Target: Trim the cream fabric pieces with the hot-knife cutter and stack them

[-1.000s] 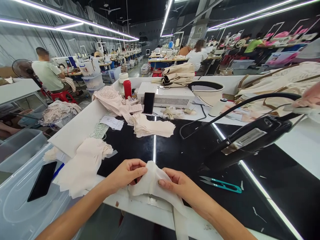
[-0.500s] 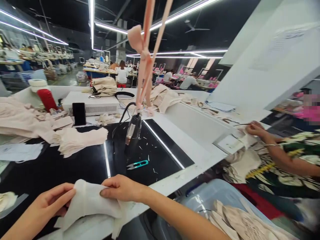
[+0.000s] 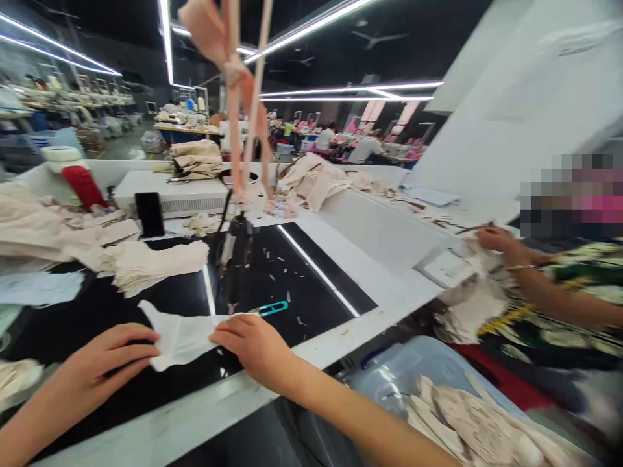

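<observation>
A small white fabric piece [image 3: 181, 340] is spread between my two hands, over the black tabletop [image 3: 292, 324]. My left hand [image 3: 117, 360] pinches its left end between thumb and fingers. The right end is gripped by my right hand [image 3: 257, 347], fingers closed. Just beyond the fabric a dark handheld tool [image 3: 237, 250] hangs on peach straps [image 3: 234, 130], its thin tip pointing down. Teal-handled thread snips [image 3: 275, 308] lie beyond my right hand, their blades partly hidden by it.
Stacked beige fabric pieces [image 3: 156, 263], a phone [image 3: 150, 214] and a white box [image 3: 195, 201] lie at the back left. On the right stand a low white partition [image 3: 374, 227] and a plastic bin [image 3: 423, 363] with beige cloth. A co-worker's hand [image 3: 496, 240] works beyond.
Both hands have moved forward from the table's front edge, carrying the fabric piece, which now lies flatter and more stretched out. The hanging tool appears further left, closer to the fabric.
</observation>
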Demonstrator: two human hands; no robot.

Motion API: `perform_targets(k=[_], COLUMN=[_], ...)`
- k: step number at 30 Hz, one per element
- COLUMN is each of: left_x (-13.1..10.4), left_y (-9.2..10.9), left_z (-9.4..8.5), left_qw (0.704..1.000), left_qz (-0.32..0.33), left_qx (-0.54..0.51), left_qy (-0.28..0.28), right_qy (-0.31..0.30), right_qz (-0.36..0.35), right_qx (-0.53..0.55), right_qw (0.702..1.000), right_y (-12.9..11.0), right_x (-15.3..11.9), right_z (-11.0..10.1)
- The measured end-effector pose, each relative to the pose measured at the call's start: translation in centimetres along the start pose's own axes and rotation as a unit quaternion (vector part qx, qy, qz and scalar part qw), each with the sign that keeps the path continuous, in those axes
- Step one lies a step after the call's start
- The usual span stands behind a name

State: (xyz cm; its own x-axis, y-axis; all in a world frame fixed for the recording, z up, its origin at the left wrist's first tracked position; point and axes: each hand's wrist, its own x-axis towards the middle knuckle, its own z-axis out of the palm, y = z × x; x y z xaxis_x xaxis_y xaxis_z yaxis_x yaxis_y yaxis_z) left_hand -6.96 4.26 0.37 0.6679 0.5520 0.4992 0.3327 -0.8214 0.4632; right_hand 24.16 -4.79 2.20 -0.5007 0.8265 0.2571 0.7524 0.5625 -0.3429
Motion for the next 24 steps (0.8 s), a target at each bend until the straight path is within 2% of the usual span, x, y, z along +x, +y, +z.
perform_targets(k=[1, 3, 7, 11, 14, 17, 20, 24], left_x=[-0.2, -0.6, -0.7, -0.1, 0.7, 1.0, 0.9, 0.5], left_y=[0.7, 1.8, 2.9, 3.6, 3.6, 2.9, 2.3, 2.2], left_z=[-0.1, -0.2, 0.0, 1.5, 2.9, 3.8, 4.1, 4.2], left_qw=[0.999, 0.996, 0.987, 0.986, 0.988, 0.978, 0.958, 0.941], left_qz=[0.001, -0.038, -0.136, -0.148, -0.134, -0.147, -0.192, -0.222], left_qx=[0.027, 0.055, 0.089, 0.072, 0.067, 0.093, 0.12, 0.143], left_qy=[-0.036, -0.052, 0.017, 0.013, -0.036, -0.113, -0.175, -0.211], right_qy=[0.006, 0.027, 0.096, 0.12, 0.12, 0.113, 0.104, 0.1], right_qz=[-0.019, -0.052, -0.113, -0.157, -0.15, -0.142, -0.133, -0.118], right_qx=[0.005, 0.021, -0.046, -0.088, -0.096, -0.098, -0.098, -0.104], right_qw=[1.0, 0.998, 0.988, 0.976, 0.977, 0.978, 0.981, 0.982], right_y=[0.1, 0.6, 2.4, 2.8, 2.4, 2.2, 2.5, 3.5], right_x=[-0.6, -1.6, -1.7, -0.4, 0.5, 1.1, 1.2, 0.6], right_z=[0.4, 1.2, 1.9, 2.7, 3.3, 4.0, 4.7, 5.5])
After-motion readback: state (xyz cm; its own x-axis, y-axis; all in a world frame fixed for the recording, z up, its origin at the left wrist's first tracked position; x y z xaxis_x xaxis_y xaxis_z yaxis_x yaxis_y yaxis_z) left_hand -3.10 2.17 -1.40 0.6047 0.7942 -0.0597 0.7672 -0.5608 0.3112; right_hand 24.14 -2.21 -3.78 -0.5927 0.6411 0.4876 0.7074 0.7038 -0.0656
